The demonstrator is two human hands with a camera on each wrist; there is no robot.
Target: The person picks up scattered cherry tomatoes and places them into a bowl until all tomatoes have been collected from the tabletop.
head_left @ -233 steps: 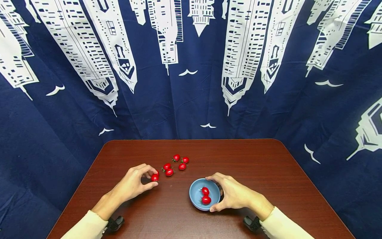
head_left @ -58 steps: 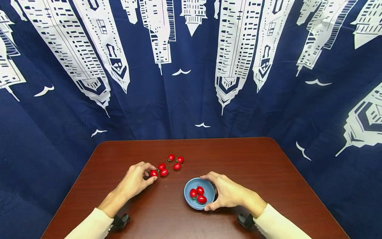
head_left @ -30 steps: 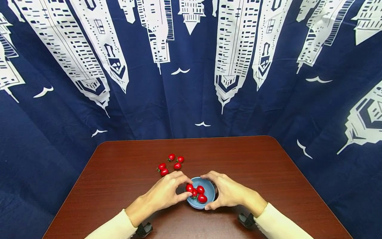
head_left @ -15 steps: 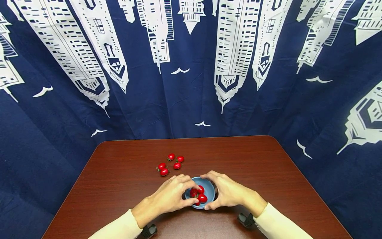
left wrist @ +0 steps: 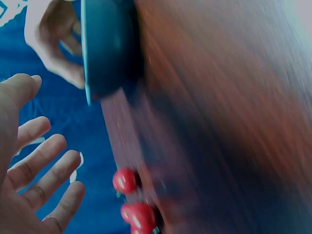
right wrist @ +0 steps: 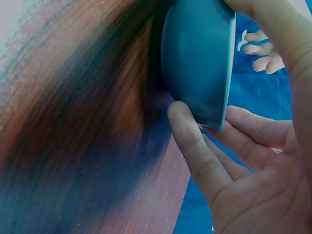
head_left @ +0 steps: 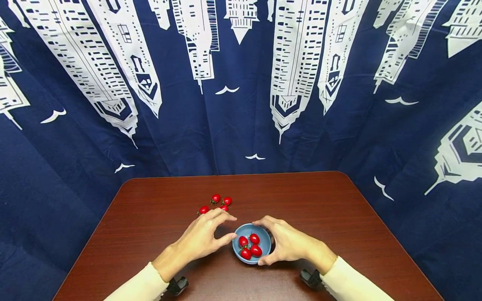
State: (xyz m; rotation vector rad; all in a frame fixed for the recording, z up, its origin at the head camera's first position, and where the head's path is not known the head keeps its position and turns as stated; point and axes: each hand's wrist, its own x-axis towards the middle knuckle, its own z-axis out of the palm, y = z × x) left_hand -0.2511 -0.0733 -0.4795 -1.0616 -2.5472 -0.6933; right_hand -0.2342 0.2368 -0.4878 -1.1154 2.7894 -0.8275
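A small blue bowl (head_left: 266,236) sits on the table with several red cherry tomatoes (head_left: 254,238) inside. My right hand (head_left: 295,243) holds it from the right, thumb at the near rim and fingers along the far side; the right wrist view shows fingers against the bowl's wall (right wrist: 197,63). Just left of the bowl is my left hand (head_left: 201,235), its fingers spread and holding nothing, as the left wrist view confirms. More cherry tomatoes (head_left: 216,198) lie on the table beyond the left hand, which partly covers that group.
The brown wooden table (head_left: 320,209) has rounded far corners. Behind it hangs a dark blue cloth (head_left: 241,129) printed with white buildings and birds. A dark wrist camera (head_left: 177,286) is worn under each wrist.
My left hand carried a cherry tomato from the table into the bowl, released it and drew back up and left. My right hand has stayed on the bowl, which holds more tomatoes now.
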